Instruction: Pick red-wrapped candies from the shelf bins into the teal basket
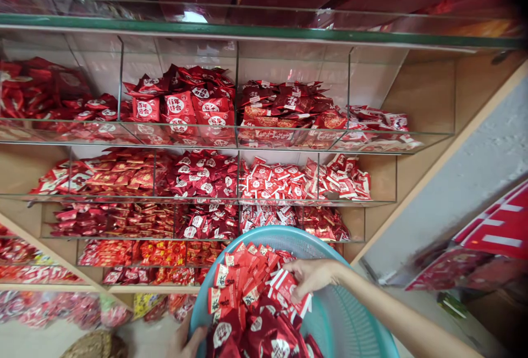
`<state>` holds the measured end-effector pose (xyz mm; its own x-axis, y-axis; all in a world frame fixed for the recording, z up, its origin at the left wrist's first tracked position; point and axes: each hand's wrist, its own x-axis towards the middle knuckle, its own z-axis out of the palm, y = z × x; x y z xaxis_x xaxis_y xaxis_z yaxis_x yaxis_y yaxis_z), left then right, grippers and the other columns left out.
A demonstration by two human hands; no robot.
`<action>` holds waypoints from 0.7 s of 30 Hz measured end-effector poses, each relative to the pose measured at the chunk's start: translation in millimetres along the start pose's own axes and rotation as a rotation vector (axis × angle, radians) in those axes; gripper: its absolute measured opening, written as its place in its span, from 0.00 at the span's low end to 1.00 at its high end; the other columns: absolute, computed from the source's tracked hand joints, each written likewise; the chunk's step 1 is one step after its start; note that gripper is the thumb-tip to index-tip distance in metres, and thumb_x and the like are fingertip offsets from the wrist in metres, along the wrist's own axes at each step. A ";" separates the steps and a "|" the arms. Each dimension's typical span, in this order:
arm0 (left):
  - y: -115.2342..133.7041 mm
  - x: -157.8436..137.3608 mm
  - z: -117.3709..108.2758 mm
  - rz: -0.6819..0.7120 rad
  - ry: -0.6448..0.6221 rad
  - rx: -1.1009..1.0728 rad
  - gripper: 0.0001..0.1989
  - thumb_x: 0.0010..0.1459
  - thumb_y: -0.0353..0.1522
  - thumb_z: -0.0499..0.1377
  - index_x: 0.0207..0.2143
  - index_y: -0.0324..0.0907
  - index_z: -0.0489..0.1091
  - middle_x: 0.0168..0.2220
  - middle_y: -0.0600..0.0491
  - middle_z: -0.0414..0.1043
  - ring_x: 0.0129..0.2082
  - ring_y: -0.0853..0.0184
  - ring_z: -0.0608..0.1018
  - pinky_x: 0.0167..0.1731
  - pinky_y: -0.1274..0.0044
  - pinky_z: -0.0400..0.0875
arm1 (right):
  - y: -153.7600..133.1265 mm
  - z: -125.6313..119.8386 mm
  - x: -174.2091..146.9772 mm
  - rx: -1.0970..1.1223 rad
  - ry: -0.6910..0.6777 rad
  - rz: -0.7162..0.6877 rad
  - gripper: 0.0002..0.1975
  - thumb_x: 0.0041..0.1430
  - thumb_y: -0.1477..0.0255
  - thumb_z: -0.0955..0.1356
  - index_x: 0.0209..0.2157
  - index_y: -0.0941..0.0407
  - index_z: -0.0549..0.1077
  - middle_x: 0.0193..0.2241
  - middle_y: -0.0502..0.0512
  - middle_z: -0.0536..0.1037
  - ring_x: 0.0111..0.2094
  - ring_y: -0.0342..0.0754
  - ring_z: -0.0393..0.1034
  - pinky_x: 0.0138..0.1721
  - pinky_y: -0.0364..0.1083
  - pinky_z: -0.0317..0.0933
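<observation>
A turquoise plastic basket (350,314) with slotted walls is held low in front of me, loaded with small wrapped sweets. My left hand (187,341) grips its left rim, thumb over the inside; the frame's lower edge cuts off part of this hand. Inside the basket, my right hand (309,276) is closed on several red-and-white candy packets (284,287), fingers partly hidden by the packets. Orange-red packets (231,275) with black lettering lie to their left. Larger dark red packets (272,336) with white labels fill the near side.
Glass-fronted shelves (264,201) hold red packets sorted by dividers. A thick glass edge (264,33) crosses above. Bagged goods (74,308) and a brown woven object (97,344) are at lower left. Red printed packaging (495,231) stands by the grey wall at right.
</observation>
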<state>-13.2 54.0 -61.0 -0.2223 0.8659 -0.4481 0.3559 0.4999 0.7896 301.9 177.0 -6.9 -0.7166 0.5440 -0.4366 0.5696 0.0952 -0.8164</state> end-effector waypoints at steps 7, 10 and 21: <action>-1.4 1.0 1.5 -0.008 0.030 -0.037 0.47 0.30 0.52 0.45 0.47 0.24 0.55 0.56 0.30 0.51 0.59 0.52 0.53 0.59 0.71 0.42 | -10.9 -4.3 -2.2 -0.005 -0.046 0.059 0.25 0.33 0.62 0.76 0.36 0.56 0.71 0.31 0.50 0.74 0.33 0.47 0.69 0.34 0.43 0.64; -7.7 4.0 0.5 0.000 0.029 -0.038 0.47 0.32 0.52 0.45 0.48 0.24 0.54 0.56 0.31 0.51 0.60 0.53 0.52 0.59 0.71 0.42 | -10.6 -13.5 -10.9 0.025 -0.031 0.052 0.24 0.36 0.63 0.74 0.37 0.57 0.70 0.31 0.50 0.74 0.32 0.46 0.68 0.33 0.43 0.64; -7.2 4.9 2.6 0.012 0.032 -0.071 0.42 0.31 0.51 0.46 0.44 0.30 0.56 0.49 0.36 0.62 0.55 0.49 0.59 0.56 0.69 0.52 | -13.4 -34.0 -0.5 -0.699 0.524 0.073 0.20 0.52 0.74 0.64 0.49 0.58 0.65 0.36 0.58 0.74 0.37 0.51 0.69 0.37 0.46 0.59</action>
<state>-14.6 54.7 -70.0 -0.2481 0.8703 -0.4255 0.2936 0.4861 0.8231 308.3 203.7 17.2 -0.4891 0.8655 -0.1085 0.8463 0.4408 -0.2990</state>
